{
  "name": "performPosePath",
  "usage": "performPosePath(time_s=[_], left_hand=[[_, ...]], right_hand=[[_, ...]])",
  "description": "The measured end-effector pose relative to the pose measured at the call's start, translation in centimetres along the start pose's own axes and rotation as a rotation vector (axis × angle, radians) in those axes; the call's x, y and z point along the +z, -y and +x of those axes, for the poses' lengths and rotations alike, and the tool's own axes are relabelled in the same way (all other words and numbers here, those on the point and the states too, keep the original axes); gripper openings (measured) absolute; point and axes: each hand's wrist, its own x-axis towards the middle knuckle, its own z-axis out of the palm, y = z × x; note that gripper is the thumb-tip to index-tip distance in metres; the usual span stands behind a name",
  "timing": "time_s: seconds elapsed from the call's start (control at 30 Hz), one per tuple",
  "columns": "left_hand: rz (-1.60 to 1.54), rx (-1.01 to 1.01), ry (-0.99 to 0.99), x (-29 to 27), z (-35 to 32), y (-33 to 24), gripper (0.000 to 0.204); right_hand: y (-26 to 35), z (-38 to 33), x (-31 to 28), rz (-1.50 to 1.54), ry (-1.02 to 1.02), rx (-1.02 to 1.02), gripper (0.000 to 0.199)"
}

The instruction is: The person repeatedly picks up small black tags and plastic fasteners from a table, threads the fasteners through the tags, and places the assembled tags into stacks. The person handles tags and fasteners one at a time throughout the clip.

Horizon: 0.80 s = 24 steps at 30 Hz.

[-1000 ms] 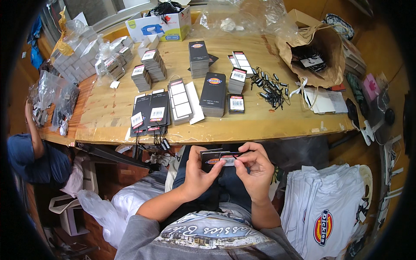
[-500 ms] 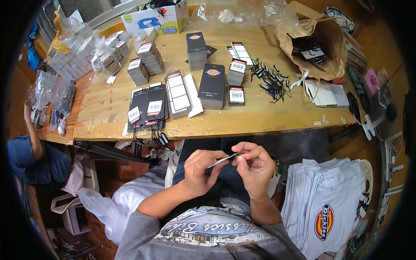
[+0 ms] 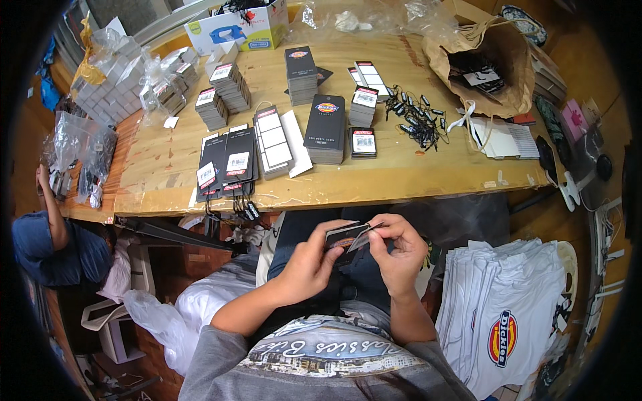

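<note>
Over my lap, my left hand is closed on a black hang tag with a small coloured emblem, thumb on its face. My right hand pinches the top of a smaller greyish tag lying tilted against the black one. Whether a string joins them is too small to tell. Ahead on the table stand a tall stack of black hang tags and a short stack of barcode tags. Tags with barcode stickers lie at the front edge, their black strings hanging over it.
A heap of black strings lies right of the stacks, near a brown paper bag. White printed T-shirts are piled at my right. Another person works at the far left. A flat-iron box stands at the back.
The black tag has turned from edge-on so that its printed face shows. A smaller tag now shows in front of it, and my right hand has shifted slightly.
</note>
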Motion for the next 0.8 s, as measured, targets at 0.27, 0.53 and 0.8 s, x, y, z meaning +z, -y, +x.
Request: performPosePath(time_s=[0.27, 0.53, 0.8], left_hand=[[0.153, 0.062, -0.237, 0.0, 0.0, -0.1, 0.026], [0.300, 0.224, -0.205, -0.1, 0.3, -1.0, 0.025], [0.404, 0.276, -0.076, -0.7, 0.4, -0.9, 0.032]], right_hand=[[2.0, 0.4, 0.2, -0.240, 0.031, -0.224, 0.017], [1.9, 0.6, 0.1, -0.120, 0.072, -0.144, 0.015], [1.1, 0.5, 0.1, -0.011, 0.100, -0.055, 0.014]])
